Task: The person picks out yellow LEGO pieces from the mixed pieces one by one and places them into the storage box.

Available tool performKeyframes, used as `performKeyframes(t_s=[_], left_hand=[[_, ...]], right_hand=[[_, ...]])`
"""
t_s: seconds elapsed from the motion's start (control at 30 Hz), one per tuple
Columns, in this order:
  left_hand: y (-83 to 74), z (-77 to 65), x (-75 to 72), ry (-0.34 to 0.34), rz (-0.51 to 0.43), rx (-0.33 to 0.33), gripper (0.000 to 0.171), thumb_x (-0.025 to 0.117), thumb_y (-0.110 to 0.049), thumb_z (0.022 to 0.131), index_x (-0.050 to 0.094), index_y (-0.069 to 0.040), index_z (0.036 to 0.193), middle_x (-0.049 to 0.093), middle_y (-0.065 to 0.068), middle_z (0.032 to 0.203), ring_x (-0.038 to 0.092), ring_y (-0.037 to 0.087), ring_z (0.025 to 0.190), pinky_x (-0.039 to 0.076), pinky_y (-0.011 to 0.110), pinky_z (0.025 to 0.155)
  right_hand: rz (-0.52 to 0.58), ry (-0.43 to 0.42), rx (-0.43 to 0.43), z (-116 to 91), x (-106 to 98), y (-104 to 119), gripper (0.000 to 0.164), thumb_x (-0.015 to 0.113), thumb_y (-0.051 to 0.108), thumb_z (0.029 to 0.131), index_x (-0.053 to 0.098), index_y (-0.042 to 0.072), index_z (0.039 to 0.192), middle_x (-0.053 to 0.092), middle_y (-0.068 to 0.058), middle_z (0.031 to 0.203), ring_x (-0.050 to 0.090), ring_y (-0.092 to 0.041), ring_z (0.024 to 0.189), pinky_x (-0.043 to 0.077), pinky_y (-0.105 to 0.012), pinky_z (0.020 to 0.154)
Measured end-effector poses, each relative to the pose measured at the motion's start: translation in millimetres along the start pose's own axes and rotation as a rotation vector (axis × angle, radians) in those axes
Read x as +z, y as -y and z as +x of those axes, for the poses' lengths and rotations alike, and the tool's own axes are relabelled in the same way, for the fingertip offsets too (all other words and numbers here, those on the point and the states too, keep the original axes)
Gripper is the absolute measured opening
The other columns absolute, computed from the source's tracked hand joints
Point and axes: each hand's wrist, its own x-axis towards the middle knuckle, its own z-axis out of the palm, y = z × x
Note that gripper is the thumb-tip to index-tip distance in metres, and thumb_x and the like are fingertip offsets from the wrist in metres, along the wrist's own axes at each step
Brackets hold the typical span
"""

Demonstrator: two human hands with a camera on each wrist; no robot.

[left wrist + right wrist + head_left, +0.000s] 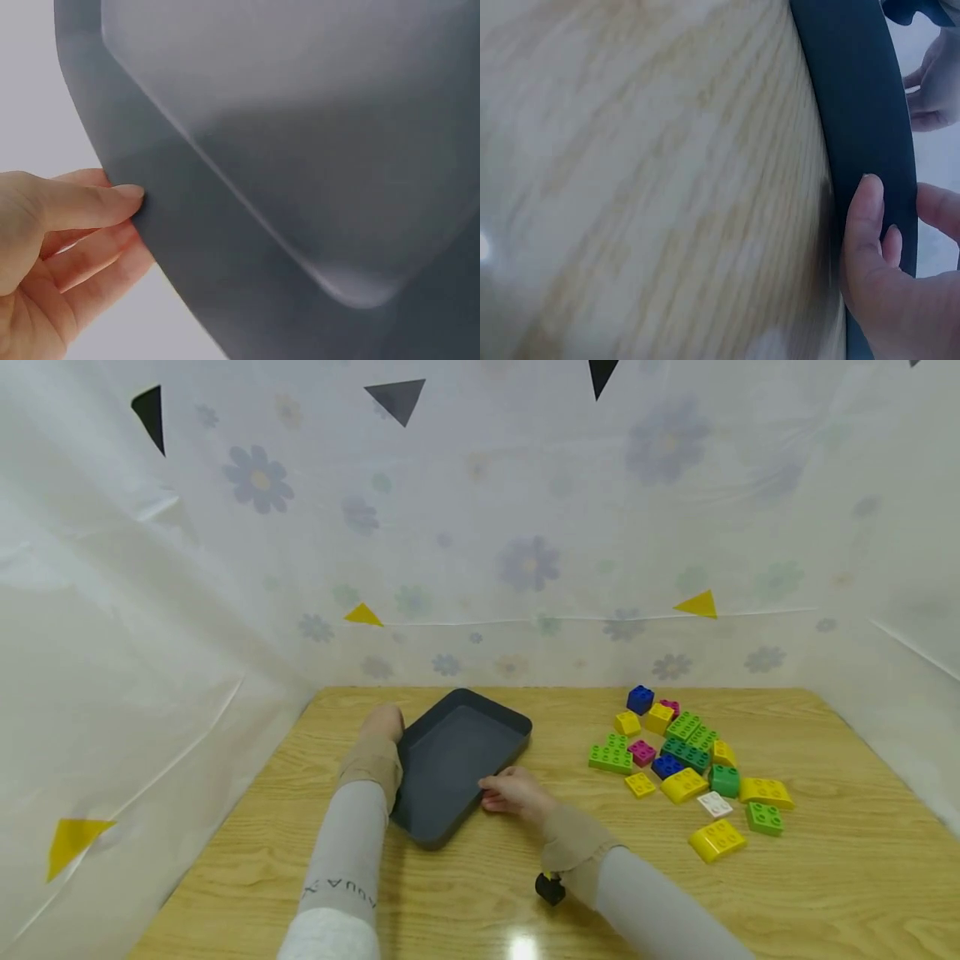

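Observation:
A dark grey rectangular tray (461, 752) with low walls stands at an angle left of the table's middle, its inside bare. At its left wall, my left hand (384, 724) is partly hidden by the wrist in the head view. The left wrist view shows that left hand (71, 247) pinching the tray's edge between thumb and fingers. On the opposite long side, my right hand (519, 795) pinches the tray's right wall. Up close, the right hand (907, 277) has digits on both faces of that wall (870, 112). Whether the tray touches the table everywhere, I cannot tell.
Loose toy building bricks lie spread over the table's right side, among them a light green brick (611, 758), a yellow brick (717, 840) and a blue brick (641, 699). Wood-grained tabletop (247, 868) surrounds the tray. A flowered sheet (480, 527) hangs behind the table.

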Motion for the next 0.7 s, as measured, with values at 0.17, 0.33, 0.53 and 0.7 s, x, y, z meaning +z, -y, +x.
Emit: performKeyframes(t_s=[0.17, 0.33, 0.53, 0.7], left_hand=[[-3.2, 6.1, 0.1, 0.072, 0.026, -0.019, 0.019, 0.052, 0.004, 0.085, 0.068, 0.002, 0.075, 0.065, 0.015, 0.078, 0.061, 0.029, 0.074, 0.053, 0.037, 0.065], [39.4, 60.0, 45.7, 0.074, 0.062, 0.075, 0.012, 0.057, 0.000, 0.080, 0.067, -0.002, 0.074, 0.065, 0.013, 0.080, 0.060, 0.026, 0.073, 0.053, 0.037, 0.065], [30.7, 62.0, 40.1, 0.174, 0.074, 0.010, 0.007, 0.071, 0.004, 0.067, 0.068, 0.000, 0.072, 0.066, 0.015, 0.081, 0.062, 0.027, 0.076, 0.055, 0.037, 0.070], [-17.2, 4.0, -6.1, 0.216, 0.058, -0.027, 0.014, 0.073, 0.007, 0.063, 0.067, 0.004, 0.075, 0.066, 0.018, 0.086, 0.062, 0.028, 0.082, 0.055, 0.035, 0.075]], right_hand=[[-0.017, 0.026, 0.017, 0, -11, 3, 0.008, 0.055, 0.002, 0.089, 0.050, -0.004, 0.092, 0.055, -0.009, 0.076, 0.056, -0.014, 0.062, 0.056, -0.027, 0.069], [-0.026, 0.052, 0.026, 0, -23, 5, 0.010, 0.055, 0.001, 0.089, 0.045, 0.000, 0.089, 0.054, -0.010, 0.079, 0.056, -0.015, 0.064, 0.056, -0.027, 0.069], [-0.072, 0.065, 0.015, 0, -35, 9, 0.012, 0.055, 0.000, 0.088, 0.043, -0.001, 0.090, 0.055, -0.010, 0.080, 0.059, -0.015, 0.065, 0.056, -0.029, 0.070], [-0.112, 0.058, -0.001, 2, -45, 9, 0.013, 0.056, -0.001, 0.087, 0.043, -0.001, 0.088, 0.055, -0.009, 0.074, 0.060, -0.014, 0.061, 0.057, -0.028, 0.066]])
